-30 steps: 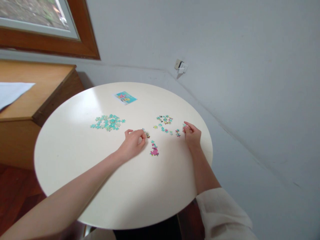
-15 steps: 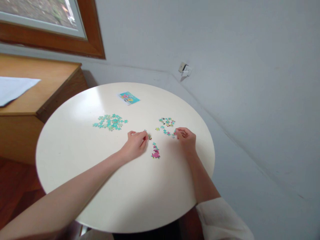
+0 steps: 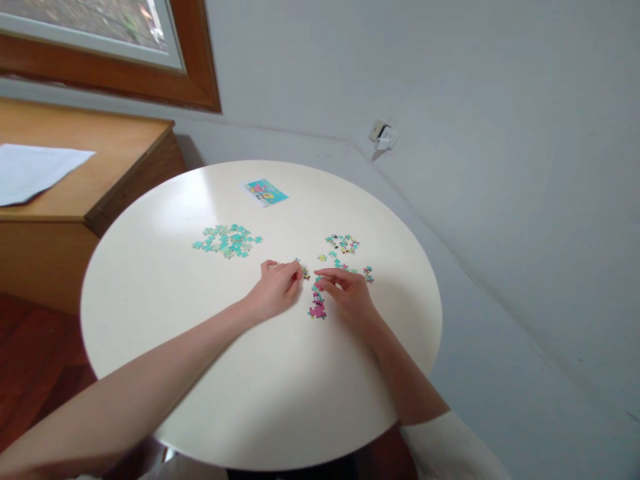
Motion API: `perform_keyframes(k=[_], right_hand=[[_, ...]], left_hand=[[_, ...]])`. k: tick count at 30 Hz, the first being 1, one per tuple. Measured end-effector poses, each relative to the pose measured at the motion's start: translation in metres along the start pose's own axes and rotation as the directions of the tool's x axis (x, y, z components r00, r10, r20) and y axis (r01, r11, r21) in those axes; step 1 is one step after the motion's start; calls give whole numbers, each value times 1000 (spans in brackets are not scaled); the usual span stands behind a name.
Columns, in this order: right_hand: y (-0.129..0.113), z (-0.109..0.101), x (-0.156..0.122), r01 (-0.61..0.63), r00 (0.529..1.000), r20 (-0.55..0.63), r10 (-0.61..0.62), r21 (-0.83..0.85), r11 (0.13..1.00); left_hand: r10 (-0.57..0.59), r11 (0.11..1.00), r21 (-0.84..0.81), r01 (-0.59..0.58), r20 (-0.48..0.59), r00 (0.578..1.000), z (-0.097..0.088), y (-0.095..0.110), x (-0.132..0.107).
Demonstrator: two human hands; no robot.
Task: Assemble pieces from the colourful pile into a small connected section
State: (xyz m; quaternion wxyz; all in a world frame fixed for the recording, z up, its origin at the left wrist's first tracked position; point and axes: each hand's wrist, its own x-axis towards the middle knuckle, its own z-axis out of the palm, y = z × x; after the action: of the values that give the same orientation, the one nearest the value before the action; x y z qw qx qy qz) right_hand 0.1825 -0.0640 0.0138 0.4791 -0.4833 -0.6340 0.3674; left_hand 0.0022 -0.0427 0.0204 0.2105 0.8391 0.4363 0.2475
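My left hand (image 3: 279,287) rests on the white round table (image 3: 240,393), its fingers curled and pinched at a small yellowish-dark cluster of puzzle pieces (image 3: 306,272). My right hand (image 3: 347,290) is just right of it, thumb and forefinger closed around what looks like a small teal puzzle piece, mostly hidden. Under those fingertips lies a joined pink puzzle section (image 3: 317,308) with part of a face on it. Loose teal and pink pieces (image 3: 342,265) are partly covered by the right hand. Another few-coloured puzzle piece (image 3: 369,274) lies beyond its knuckles.
A pile of teal puzzle pieces (image 3: 227,240) lies at the left, and a mixed-colour pile (image 3: 343,243) at the right. The picture card (image 3: 267,192) is near the far edge. A wooden cabinet (image 3: 125,167) stands at left; a wall socket (image 3: 379,131) is behind.
My right hand has moved left from the loose pieces to the top of the pink section. The left hand stays by its cluster. The view has shifted slightly.
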Motion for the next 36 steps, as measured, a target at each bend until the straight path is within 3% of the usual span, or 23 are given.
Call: perform_keyframes(k=[5, 9, 23, 27, 30, 36], right_hand=[[-1, 1, -2, -44, 995, 89, 48, -54, 998], [-3, -1, -2, 21, 990, 138, -5, -114, 993], [-3, -2, -3, 54, 981, 195, -24, -152, 987], [-4, -2, -2, 70, 976, 216, -28, -187, 980], [-4, -3, -2, 70, 975, 222, -22, -208, 976], [-1, -2, -2, 43, 973, 230, -4, -164, 986]], left_hand=[[2, 1000, 1, -2, 8, 1000, 1, -2, 0], [14, 1000, 3, -14, 3, 1000, 2, -3, 0], [-46, 997, -52, 49, 42, 998, -5, 5, 1], [-78, 992, -97, 76, -15, 997, -9, 7, 1], [-53, 992, -118, 49, -28, 998, -10, 7, 1], [35, 985, -170, -24, 65, 997, -6, 10, -3]])
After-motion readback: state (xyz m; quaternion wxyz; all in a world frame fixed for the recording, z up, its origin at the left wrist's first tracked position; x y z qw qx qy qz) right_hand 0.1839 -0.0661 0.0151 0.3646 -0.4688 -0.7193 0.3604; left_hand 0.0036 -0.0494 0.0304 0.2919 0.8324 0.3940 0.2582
